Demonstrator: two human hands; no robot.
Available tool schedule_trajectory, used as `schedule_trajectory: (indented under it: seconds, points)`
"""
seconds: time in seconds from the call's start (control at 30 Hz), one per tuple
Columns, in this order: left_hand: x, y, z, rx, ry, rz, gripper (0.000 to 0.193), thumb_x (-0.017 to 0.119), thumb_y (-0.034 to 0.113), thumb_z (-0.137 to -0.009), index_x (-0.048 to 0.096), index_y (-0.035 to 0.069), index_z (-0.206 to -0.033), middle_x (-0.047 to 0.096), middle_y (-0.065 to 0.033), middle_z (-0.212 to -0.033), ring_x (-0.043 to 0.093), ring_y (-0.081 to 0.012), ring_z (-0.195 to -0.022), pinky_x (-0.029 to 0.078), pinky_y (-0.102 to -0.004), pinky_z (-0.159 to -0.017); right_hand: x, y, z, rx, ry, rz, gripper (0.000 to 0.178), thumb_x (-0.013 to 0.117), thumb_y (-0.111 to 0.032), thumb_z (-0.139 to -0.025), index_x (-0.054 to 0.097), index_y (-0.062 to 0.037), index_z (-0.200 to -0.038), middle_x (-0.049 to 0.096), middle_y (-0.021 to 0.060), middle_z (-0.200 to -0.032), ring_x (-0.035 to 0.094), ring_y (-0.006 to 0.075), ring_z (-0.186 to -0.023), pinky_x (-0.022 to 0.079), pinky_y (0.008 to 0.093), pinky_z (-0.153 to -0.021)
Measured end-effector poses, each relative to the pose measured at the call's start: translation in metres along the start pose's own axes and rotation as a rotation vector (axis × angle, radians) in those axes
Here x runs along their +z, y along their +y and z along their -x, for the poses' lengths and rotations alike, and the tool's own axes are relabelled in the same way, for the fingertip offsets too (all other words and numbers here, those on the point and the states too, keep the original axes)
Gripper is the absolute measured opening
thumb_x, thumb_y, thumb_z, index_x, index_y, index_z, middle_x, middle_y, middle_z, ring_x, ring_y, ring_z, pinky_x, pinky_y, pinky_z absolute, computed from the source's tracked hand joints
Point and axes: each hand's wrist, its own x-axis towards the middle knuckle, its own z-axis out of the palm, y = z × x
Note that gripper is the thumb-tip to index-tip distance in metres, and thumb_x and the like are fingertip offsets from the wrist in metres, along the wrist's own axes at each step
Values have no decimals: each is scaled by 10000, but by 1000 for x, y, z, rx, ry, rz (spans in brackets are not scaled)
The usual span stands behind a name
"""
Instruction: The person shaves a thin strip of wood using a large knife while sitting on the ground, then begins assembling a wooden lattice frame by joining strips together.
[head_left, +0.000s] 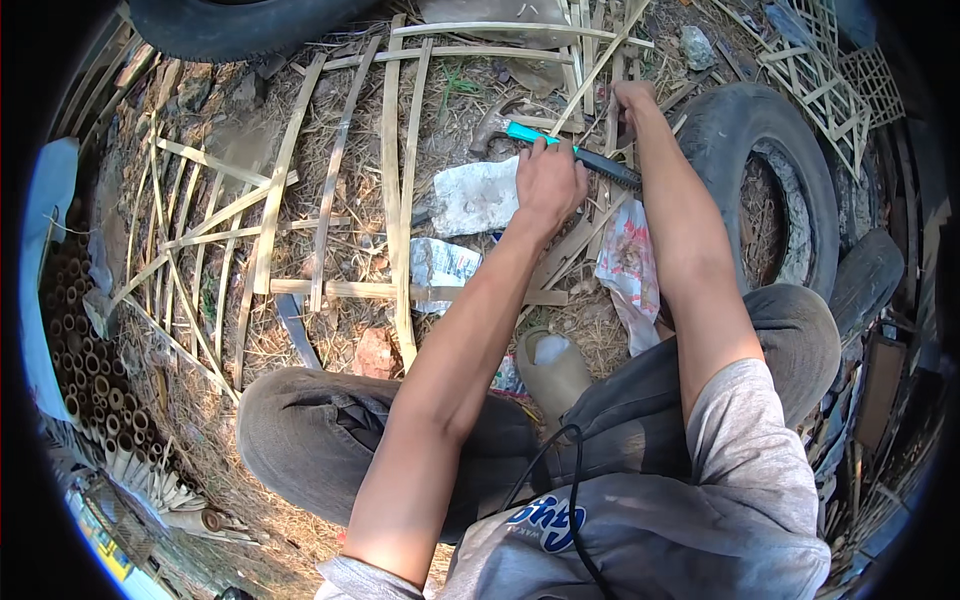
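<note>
My left hand is closed around the handle of a claw hammer, which has a teal neck and a black grip. Its worn metal head points left, just above the ground. Beyond and to the right, my right hand has its fingers curled at an upright bamboo strip in the lattice; the fingertips are partly hidden. A pale rough stone block lies left of my left hand. Several flat bamboo strips cross one another on the ground, forming an open frame.
An old tyre lies close to my right arm; another tyre is at the far left. Cut bamboo tubes are stacked at left. A reddish stone, a printed plastic bag and a sandal are near my legs.
</note>
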Motion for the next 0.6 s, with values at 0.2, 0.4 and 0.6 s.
schedule_trajectory:
  seconds: [0.2,0.4,0.6]
  points:
    - [-2,17,31,-34,-85,30,338,592,298,-903,656,-31,-943,694,-240,-895,635,-399,-982,489,-501,-876,24,-24,14,45,-71,-140,211,620,-134,-860,665,66,-910,687,161,-805,656,223,-533,482,375,-420]
    - [21,23,30,-470,-554,399,608,630,441,-901,626,-137,-1086,685,-306,-1000,678,-391,-988,507,-453,-901,13,4,-16,125,-540,-460,390,606,-301,-989,533,15,-1206,626,218,-1086,687,273,-813,604,433,-567]
    - [23,-5,45,-490,-585,638,546,714,383,-857,619,-103,-1086,692,-142,-948,651,-250,-803,542,-400,-763,-1,-59,21,-690,-106,802,365,573,-195,-786,714,26,-1039,714,210,-1085,699,330,-1016,542,436,-867]
